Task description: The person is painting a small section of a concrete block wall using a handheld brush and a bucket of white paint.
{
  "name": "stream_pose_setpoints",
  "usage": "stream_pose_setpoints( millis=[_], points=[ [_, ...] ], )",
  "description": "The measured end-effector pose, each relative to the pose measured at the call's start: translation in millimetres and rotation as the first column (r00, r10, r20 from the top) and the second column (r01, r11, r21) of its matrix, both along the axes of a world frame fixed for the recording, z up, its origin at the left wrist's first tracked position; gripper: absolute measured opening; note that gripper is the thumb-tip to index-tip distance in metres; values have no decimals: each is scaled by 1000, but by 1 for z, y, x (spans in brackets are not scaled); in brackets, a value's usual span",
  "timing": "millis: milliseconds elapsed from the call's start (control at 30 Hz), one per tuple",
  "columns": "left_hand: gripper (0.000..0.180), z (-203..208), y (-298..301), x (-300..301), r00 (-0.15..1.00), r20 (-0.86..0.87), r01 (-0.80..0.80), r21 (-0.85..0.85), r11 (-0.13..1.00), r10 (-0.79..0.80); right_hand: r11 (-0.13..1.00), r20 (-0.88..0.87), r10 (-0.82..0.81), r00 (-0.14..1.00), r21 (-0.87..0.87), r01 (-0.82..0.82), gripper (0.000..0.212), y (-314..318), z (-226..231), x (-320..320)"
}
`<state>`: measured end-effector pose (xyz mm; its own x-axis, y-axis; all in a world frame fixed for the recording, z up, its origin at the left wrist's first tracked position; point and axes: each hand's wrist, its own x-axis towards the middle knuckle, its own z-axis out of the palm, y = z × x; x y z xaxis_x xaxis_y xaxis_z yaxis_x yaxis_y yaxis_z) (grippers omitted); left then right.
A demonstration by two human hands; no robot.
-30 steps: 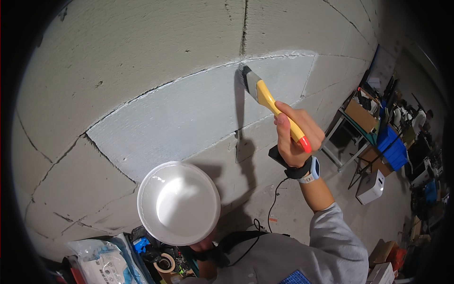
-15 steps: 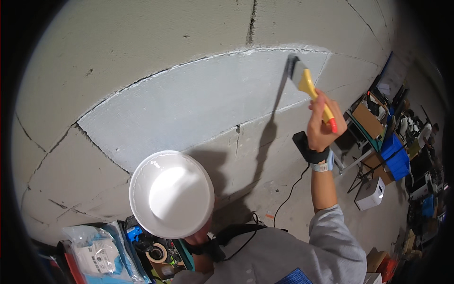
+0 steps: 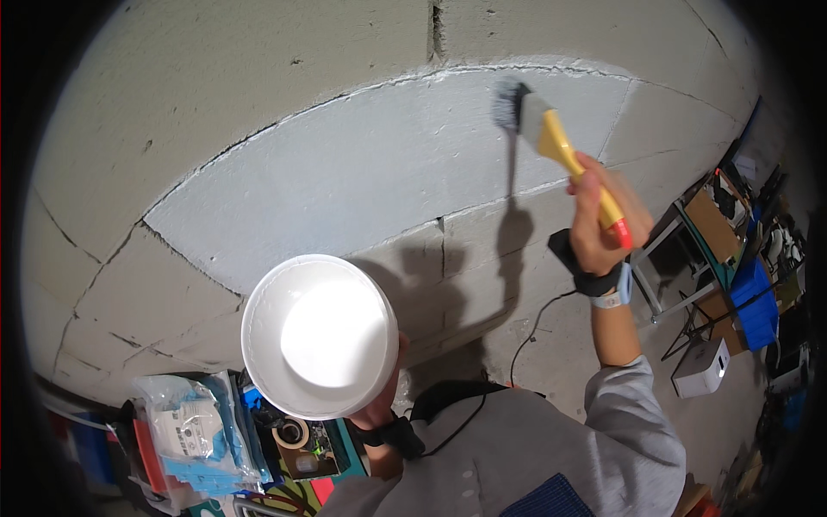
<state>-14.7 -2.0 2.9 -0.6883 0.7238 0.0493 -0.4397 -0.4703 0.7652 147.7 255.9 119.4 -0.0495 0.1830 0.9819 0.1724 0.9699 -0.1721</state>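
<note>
My right hand [image 3: 603, 211] grips a paintbrush [image 3: 564, 151] by its yellow, red-tipped handle. The dark bristles, slightly blurred, meet the upper right part of a white-painted block [image 3: 362, 164] in the wall. White paint lines the block's joints, heaviest along the top edge. At the lower left, my left hand [image 3: 379, 405] supports a round white bucket [image 3: 258, 345] from its right and underneath; most of those fingers are hidden behind it. White paint [image 3: 323, 332] fills the bottom of the bucket, partly in shadow. Black bands circle both wrists.
Grey unpainted blocks [image 3: 155, 284] surround the white one. Below the bucket lie plastic-wrapped packs [image 3: 189, 431] and a roll of tape [image 3: 291, 433]. A black cable [image 3: 527, 345] runs from my right wrist. To the right stand a table [image 3: 663, 293], a blue bin [image 3: 754, 302] and a white box [image 3: 702, 369].
The brush has shifted left across the white block, away from its right end. The bucket stays in my left hand. My whole view has turned a little.
</note>
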Motion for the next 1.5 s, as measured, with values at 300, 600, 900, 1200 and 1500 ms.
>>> stream_pose_setpoints(
  millis=[300,600,900,1200,1500],
  points=[
    [83,1,0,13,622,696,-188,578,794,-360,995,12,-25,1000,94,24,23,-1,-13,-1],
    [82,13,9,18,760,627,-185,456,871,-167,943,6,288,958,175,-284,31,-37,-11,-36],
    [85,9,12,21,891,447,-226,273,935,84,994,-37,71,997,-81,-74,16,14,-21,15],
    [88,4,13,26,955,212,-226,71,972,207,998,2,50,999,-34,-50,25,-5,-28,5],
    [86,23,16,20,893,435,-270,320,908,113,977,97,188,977,80,-196,28,-10,-35,-5]
  ],
)
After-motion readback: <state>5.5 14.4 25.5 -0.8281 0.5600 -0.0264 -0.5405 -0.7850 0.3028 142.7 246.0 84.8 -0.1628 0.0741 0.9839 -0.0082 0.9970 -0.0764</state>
